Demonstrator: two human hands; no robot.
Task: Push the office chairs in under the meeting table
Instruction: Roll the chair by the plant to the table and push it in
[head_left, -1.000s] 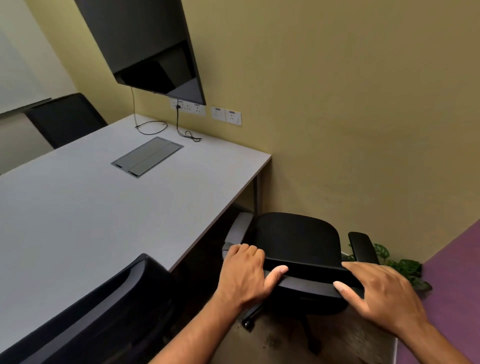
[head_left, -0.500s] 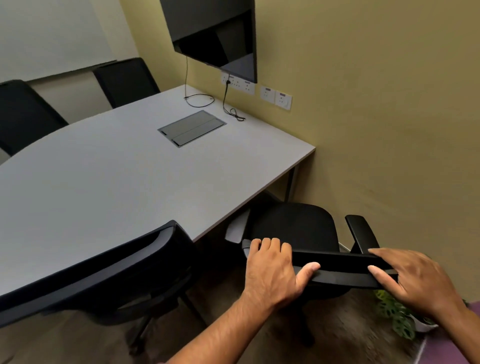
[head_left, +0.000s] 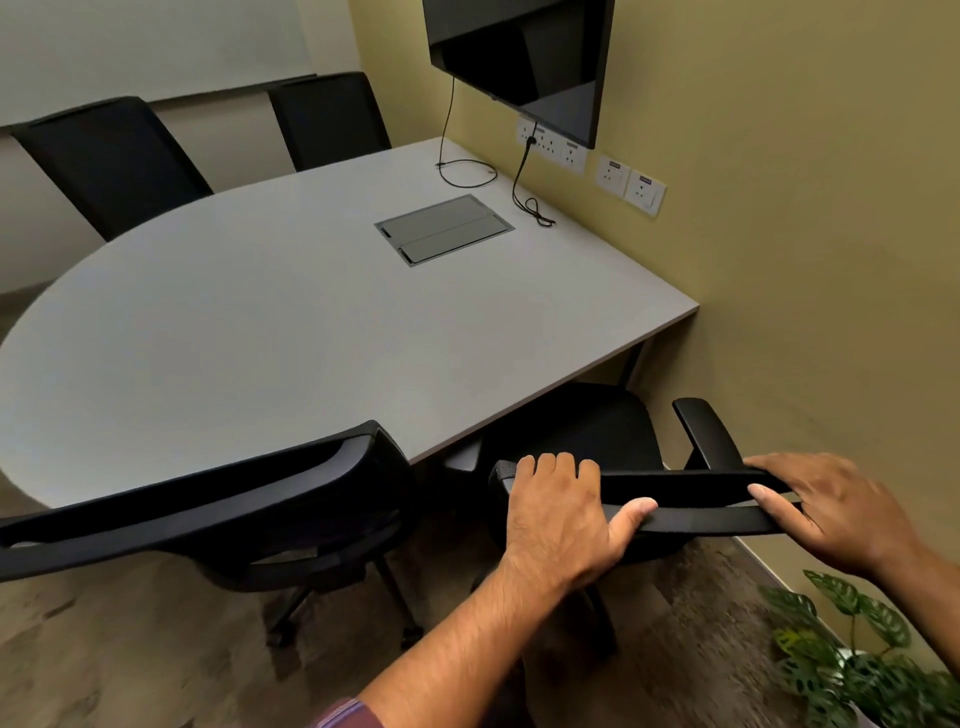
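While both hands grip the top rail of the chair back, the chair (head_left: 597, 431) nearest the wall sits with its seat partly under the table (head_left: 270, 332) corner. Left hand (head_left: 558, 514) wraps the rail with its thumb underneath; right hand (head_left: 826, 512) curls over the far end, beside the armrest (head_left: 706, 434). On a wheeled base it should roll easily, though it may swivel, so two spread hands high on the stiff rail steer best. A second chair (head_left: 218, 509) stands left, its back near the table edge.
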